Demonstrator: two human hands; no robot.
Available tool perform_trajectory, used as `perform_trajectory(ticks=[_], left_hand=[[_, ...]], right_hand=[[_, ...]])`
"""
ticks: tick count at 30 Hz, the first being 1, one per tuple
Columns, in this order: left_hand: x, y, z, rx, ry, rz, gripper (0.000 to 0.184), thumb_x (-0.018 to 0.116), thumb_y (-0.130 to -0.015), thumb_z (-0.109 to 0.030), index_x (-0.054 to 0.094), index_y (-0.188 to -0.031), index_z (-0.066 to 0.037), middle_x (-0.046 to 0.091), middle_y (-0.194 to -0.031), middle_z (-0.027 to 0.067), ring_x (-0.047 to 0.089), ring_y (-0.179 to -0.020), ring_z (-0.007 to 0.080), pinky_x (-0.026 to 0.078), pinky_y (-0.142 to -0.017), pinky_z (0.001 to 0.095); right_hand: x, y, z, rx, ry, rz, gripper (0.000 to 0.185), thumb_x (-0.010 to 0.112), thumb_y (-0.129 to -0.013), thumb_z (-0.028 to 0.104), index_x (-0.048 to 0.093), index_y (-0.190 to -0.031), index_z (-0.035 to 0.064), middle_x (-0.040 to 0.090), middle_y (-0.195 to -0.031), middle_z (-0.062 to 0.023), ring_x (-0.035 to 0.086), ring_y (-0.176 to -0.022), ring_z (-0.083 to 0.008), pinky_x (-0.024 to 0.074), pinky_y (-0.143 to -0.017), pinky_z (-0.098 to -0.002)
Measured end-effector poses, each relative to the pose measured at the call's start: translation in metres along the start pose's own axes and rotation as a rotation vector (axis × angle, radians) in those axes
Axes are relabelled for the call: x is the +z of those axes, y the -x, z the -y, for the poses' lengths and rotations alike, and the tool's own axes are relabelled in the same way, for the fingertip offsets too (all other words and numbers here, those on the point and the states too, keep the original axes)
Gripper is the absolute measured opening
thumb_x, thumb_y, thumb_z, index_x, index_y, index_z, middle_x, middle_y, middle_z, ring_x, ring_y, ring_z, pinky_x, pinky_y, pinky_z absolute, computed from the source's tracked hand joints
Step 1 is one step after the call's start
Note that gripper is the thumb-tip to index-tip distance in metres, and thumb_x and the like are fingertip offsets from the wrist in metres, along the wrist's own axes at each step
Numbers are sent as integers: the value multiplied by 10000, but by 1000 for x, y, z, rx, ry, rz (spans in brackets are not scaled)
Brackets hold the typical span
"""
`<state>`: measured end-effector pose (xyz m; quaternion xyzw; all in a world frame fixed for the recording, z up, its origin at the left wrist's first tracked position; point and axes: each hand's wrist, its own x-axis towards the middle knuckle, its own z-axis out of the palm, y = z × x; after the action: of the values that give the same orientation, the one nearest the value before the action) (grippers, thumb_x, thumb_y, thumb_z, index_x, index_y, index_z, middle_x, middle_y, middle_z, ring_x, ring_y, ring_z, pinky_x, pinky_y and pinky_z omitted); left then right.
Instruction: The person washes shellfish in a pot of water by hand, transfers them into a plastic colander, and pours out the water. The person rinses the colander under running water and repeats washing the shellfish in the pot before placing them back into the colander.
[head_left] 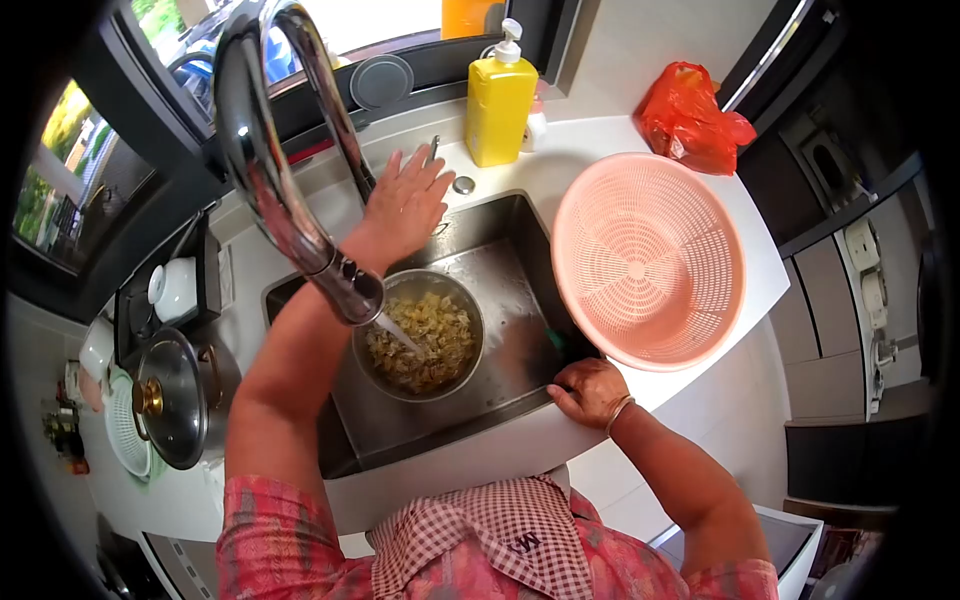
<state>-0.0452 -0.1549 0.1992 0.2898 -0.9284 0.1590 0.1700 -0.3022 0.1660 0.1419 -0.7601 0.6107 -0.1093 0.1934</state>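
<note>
My left hand (405,205) reaches past the tap with its fingers spread, close to the small tap lever (433,150); whether it touches the lever I cannot tell. Water runs from the chrome tap (352,287) into a round metal bowl (480,345) standing in the sink (470,415). Pale yellowish-brown pieces of food (425,340) lie in the bowl's water. My right hand (590,390) rests at the sink's right front edge, fingers curled over the rim and partly hidden.
A pink plastic colander (645,265) sits right of the sink. Behind are a yellow pump bottle (500,105) and a red plastic bag (690,115). At left stand a lidded pot (180,395), a dark rack (205,265) with a white cup, and a pale green basket (125,425).
</note>
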Motion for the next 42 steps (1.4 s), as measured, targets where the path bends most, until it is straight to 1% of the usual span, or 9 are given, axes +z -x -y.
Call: perform_trajectory(ticks=[6,13,17,23,26,29,35,38,42], left_hand=[[-8,-38,8,-52,-382,357,439,565,-962,-378,603,-1318,-124,531,-1396,52,435,-1369,286,171,-1185,609],[7,34,-10,-11,155,-122,365,635,-922,-247,629,-1258,-106,564,-1338,126,495,-1299,332,364,-1099,501],[43,124,-58,-358,744,358,565,756,-829,-308,583,-1337,-132,527,-1386,176,490,-1300,409,421,-1078,482],[67,173,-98,-619,502,793,1055,888,-678,-383,333,-1553,-186,312,-1552,281,424,-1387,419,390,-1135,452],[76,168,-106,-784,613,954,918,835,-744,-309,379,-1526,-159,314,-1557,295,418,-1383,436,401,-1125,458],[210,235,-121,-763,560,694,739,751,-811,-207,443,-1474,-92,482,-1434,302,507,-1304,428,419,-1100,460],[165,206,-103,-843,870,740,469,619,-904,-218,582,-1325,-13,663,-1169,283,629,-1147,409,475,-1012,460],[159,205,-97,-1023,966,600,496,641,-894,-309,607,-1302,-30,656,-1188,287,637,-1137,402,482,-997,465],[89,167,-88,-785,633,768,627,696,-851,-415,571,-1375,-93,568,-1369,246,539,-1291,376,428,-1072,439]], right_hand=[[3,-2,-2,58,-28,8,354,601,-913,377,752,-839,66,716,-861,-127,662,-874,-323,505,-869,-435],[6,-4,-4,63,-51,-18,328,621,-898,356,742,-837,57,700,-841,-133,663,-865,-330,523,-824,-428],[4,-5,-3,69,-55,-15,307,635,-886,338,737,-817,56,699,-836,-134,661,-837,-341,528,-780,-439],[4,-8,0,58,-45,-13,275,651,-868,315,736,-801,62,700,-811,-133,658,-818,-347,528,-748,-448],[4,-10,1,48,-55,-22,266,653,-862,304,731,-788,61,695,-788,-135,654,-797,-353,525,-739,-455],[4,-9,4,60,-49,-26,264,650,-864,299,730,-781,61,694,-785,-138,653,-787,-357,523,-732,-458],[4,-6,2,43,-60,-62,266,647,-860,300,730,-785,59,692,-784,-144,652,-782,-360,521,-725,-463],[7,-5,-1,46,-34,-50,217,664,-840,260,714,-792,55,707,-798,-126,672,-797,-336,543,-774,-442],[5,-6,-1,51,-53,-42,216,668,-838,259,711,-787,53,703,-793,-127,669,-791,-339,542,-771,-445]])
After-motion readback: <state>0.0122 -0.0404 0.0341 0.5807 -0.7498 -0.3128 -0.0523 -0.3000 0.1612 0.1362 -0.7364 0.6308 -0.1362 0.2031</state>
